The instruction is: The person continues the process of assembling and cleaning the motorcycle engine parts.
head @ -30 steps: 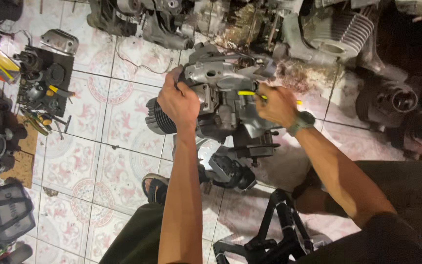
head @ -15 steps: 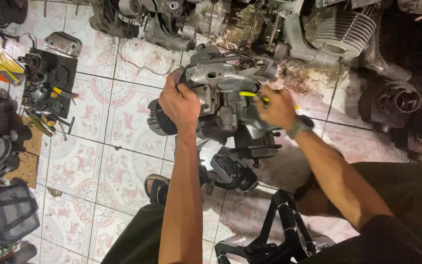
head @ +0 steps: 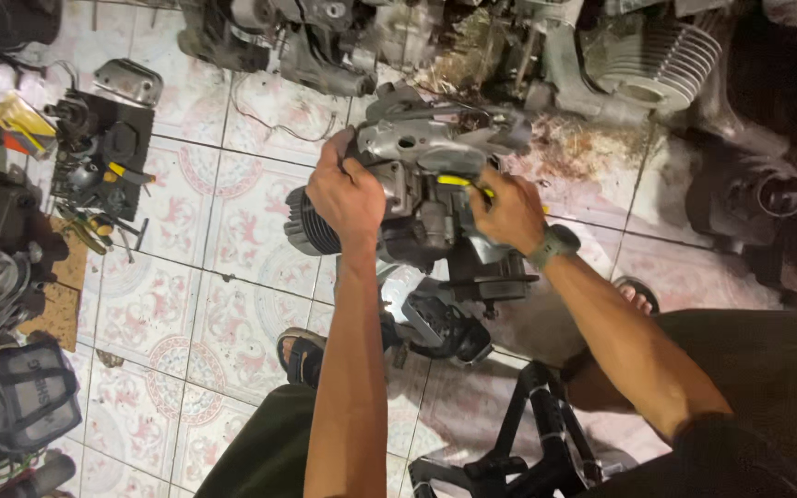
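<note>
The left hand (head: 348, 189) is clamped on the upper left edge of a grey metal engine (head: 417, 175), fingers curled over the casing and the wrist bent down. The right hand (head: 507, 210) is closed around a yellow-handled tool (head: 458, 181), whose tip sits against the middle of the engine; a green-strapped watch (head: 553, 247) wraps that wrist. The engine sits raised above the patterned tile floor (head: 186, 304), just in front of the person's knees, with its black finned cylinder (head: 311, 221) sticking out to the left. Below it, a sandalled foot (head: 302, 355) rests on the tiles. Well apart to the left lies a black mat (head: 108, 152) scattered with small tools, and more engine parts (head: 657, 65) crowd the top.
</note>
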